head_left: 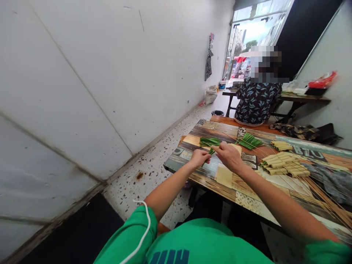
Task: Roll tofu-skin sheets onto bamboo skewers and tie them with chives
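My left hand (200, 158) is closed round a small bunch of cut green chives (211, 151) above the table's left part. My right hand (227, 154) is closed at the bunch's upper end, its fingertips close to the left hand. A pile of chives (209, 142) lies just beyond the hands, and a second chive pile (249, 141) lies farther right. Below my right hand is a flat, pale yellow sheet (224, 176), like tofu skin. Rolled yellow sheets with green inside (280, 163) are stacked to the right, with a smaller group of rolls (281, 146) behind them.
Thin wooden skewers (327, 201) lie across the table's right side beside a grey cloth (330, 179). A person in a patterned shirt (257, 101) sits on the bench (224, 119) ahead, back turned. A white wall (137, 73) runs along the left.
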`<state>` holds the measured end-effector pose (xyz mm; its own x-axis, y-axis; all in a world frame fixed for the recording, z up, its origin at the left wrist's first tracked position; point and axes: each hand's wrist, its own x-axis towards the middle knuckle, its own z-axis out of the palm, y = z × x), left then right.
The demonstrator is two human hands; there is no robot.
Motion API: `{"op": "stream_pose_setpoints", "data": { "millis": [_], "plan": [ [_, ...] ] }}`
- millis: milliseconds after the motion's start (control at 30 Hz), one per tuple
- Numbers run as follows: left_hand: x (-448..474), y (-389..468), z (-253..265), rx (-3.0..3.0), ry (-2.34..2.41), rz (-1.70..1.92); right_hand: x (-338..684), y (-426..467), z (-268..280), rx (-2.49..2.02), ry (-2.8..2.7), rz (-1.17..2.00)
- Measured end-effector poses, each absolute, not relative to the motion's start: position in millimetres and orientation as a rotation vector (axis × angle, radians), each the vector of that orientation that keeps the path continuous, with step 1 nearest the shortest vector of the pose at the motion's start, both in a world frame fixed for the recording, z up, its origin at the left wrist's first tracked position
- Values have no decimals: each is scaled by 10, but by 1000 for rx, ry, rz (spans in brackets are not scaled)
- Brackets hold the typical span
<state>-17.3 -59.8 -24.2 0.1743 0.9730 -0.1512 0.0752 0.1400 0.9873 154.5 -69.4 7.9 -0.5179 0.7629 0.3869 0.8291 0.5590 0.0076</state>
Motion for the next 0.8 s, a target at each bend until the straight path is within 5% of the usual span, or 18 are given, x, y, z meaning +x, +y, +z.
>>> {"op": "stream_pose_setpoints", "data": {
  "millis": [100,300,800],
  "plan": [
    [-222,-602,-130,1772,1288,698,1549,-734,195,-1203,-2781,-475],
    [-158,-604,47,2188,1371,331,1422,-808,205,-1417,-2947,-267],
    [-18,-543,299,2247,1169,121,1566,-852,319,-1512,-2944,-86]
  ]
}}
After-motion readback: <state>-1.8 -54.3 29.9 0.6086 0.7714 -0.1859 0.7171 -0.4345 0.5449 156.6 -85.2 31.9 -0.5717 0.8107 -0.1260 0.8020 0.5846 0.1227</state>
